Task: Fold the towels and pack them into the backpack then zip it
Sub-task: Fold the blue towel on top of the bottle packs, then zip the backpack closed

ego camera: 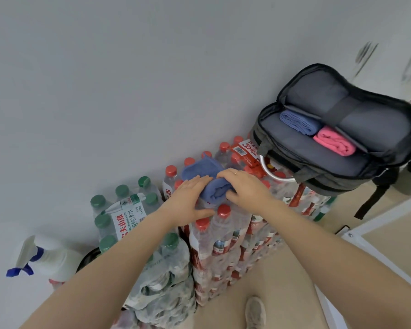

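Your hands roll a blue towel (205, 178) on the bottles (223, 224).
Left hand (190, 198) presses flat; right hand (243, 184) grips the roll; backpack (318, 176) open.

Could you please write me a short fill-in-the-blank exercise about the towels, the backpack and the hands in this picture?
1. The open backpack already holds two rolled towels: a blue towel and a ____ one.
2. The left hand and the right hand are rolling a third towel, coloured ____.
3. That towel lies on packs of bottles with ____ caps.

Missing words: pink; blue; red
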Tool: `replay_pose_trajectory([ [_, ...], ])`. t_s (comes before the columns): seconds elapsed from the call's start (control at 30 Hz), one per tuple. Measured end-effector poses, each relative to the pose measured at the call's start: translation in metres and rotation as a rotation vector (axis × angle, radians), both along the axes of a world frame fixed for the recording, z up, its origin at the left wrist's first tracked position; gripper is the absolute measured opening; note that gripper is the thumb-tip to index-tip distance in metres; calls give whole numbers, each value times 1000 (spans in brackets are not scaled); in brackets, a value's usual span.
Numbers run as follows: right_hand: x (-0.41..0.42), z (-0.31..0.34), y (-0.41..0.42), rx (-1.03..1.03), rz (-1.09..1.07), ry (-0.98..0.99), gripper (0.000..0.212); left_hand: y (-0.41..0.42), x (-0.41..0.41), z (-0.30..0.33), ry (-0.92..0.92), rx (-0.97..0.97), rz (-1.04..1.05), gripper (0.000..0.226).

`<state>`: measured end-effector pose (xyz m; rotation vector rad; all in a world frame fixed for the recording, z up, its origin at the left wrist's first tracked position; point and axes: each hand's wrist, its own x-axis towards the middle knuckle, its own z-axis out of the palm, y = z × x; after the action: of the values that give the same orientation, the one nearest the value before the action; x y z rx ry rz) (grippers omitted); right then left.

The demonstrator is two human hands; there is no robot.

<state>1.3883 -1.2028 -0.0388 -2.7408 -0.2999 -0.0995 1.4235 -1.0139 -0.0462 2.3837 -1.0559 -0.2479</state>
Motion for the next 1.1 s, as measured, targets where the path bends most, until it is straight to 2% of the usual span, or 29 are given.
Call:
replay_pose_trajectory([
  [0.1, -19, 18, -17, 175, -74, -135, 38, -16, -4, 17, 57, -175, 0, 56],
  [0.2, -41, 43, -42, 368, -162, -253, 45, -51, -13, 43, 121, -286, -61, 59],
  [0.33, -55, 72, -90, 661, -258, -299, 37, -115, -25, 63, 322, -596, -37, 52],
  [0.4, -53, 83, -117, 777, -272, -265, 42, -145, -25, 66, 441, -728, 6, 46],
  [0.47, -48, 89, -142, 888, -272, -119, 53, -172, -21, 68, 564, -834, 46, 40],
  [0.53, -41, 86, -166, 879, -268, 11, 73, -198, -16, 66, 650, -921, 134, 34],
  [0.6, -34, 78, -186, 792, -280, 50, 84, -221, -8, 61, 701, -1003, 257, 34],
  [0.73, -15, 69, -214, 557, -323, -52, 71, -260, 3, 49, 788, -1078, 440, 47],
  [0.83, 4, 70, -229, 267, -326, -93, 57, -278, 5, 44, 618, -982, 494, 71],
  [0.9, 15, 70, -232, 120, -337, -68, 54, -282, 5, 40, 327, -813, 510, 79],
  [1.0, 26, 64, -231, -102, -307, -27, 49, -277, 13, 24, -300, -434, 384, 58],
  [1.03, 29, 63, -229, -180, -311, -15, 47, -274, 18, 17, -397, -347, 277, 51],
  [1.1, 33, 54, -225, -374, -341, -87, 45, -270, 29, 9, -430, -199, 99, 51],
])
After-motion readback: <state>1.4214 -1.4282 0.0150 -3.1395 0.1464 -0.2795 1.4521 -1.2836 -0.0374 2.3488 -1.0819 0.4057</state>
